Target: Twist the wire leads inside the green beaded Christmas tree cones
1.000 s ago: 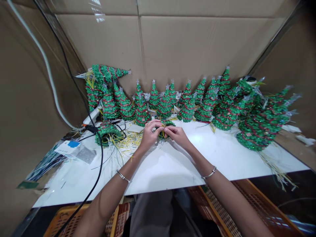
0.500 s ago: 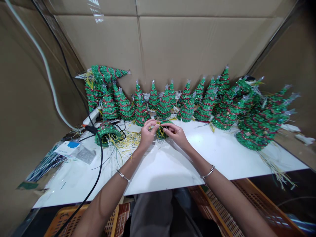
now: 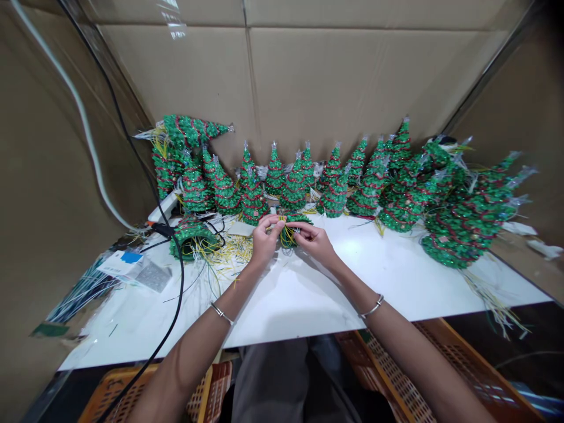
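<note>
A small green tinsel Christmas tree [image 3: 288, 239] lies on the white table between my hands, its base end facing me. Thin yellow wires [image 3: 287, 230] loop out of that base. My left hand [image 3: 267, 239] pinches some of the wires between thumb and fingers. From the other side, my right hand [image 3: 314, 239] has its fingertips closed at the wires too; the exact strands in it are too small to make out. Behind them, an upright Christmas tree [image 3: 294, 185] with red garland stands close to my fingertips.
Several decorated trees line the back and right [image 3: 462, 229]. Left lie a hollow-based tree [image 3: 191, 241], yellow wire scraps [image 3: 233, 249], a small box [image 3: 121, 264] and green wire bundles [image 3: 81, 291]. A black cable [image 3: 180, 288] crosses the left side. Orange crates [image 3: 445, 352] sit below.
My right fingers have shifted slightly and curled in more at the wires. My left hand keeps its pinch, and the wire loops have changed shape a little.
</note>
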{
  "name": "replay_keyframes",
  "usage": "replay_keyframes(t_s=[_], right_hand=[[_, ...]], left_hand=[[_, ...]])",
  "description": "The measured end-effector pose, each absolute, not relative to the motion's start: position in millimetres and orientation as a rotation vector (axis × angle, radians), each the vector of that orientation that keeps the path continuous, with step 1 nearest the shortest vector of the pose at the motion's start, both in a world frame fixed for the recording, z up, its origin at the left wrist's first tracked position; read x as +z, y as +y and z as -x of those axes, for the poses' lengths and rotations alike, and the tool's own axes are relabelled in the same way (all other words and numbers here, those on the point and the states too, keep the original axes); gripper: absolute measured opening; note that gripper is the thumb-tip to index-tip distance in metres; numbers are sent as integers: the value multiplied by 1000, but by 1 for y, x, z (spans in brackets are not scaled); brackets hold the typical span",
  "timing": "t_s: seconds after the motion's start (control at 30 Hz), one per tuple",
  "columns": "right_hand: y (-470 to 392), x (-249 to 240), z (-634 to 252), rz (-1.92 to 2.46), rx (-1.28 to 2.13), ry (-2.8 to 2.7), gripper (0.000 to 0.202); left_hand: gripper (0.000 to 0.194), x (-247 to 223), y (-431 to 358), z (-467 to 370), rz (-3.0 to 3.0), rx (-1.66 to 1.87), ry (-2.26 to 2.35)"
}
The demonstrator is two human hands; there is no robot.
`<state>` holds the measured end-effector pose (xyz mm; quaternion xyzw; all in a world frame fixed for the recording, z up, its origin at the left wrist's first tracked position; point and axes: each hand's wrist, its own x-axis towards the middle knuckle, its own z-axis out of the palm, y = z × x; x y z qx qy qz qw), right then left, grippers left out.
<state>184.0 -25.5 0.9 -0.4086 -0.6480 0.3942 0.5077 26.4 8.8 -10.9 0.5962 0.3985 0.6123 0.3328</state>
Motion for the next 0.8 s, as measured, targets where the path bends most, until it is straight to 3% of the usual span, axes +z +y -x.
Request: replay_keyframes(t_s=[0.8], right_hand=[[-26, 1, -184, 991, 980, -1551, 39]], left_hand=[[19, 1, 4, -21, -1664, 1600, 1066]])
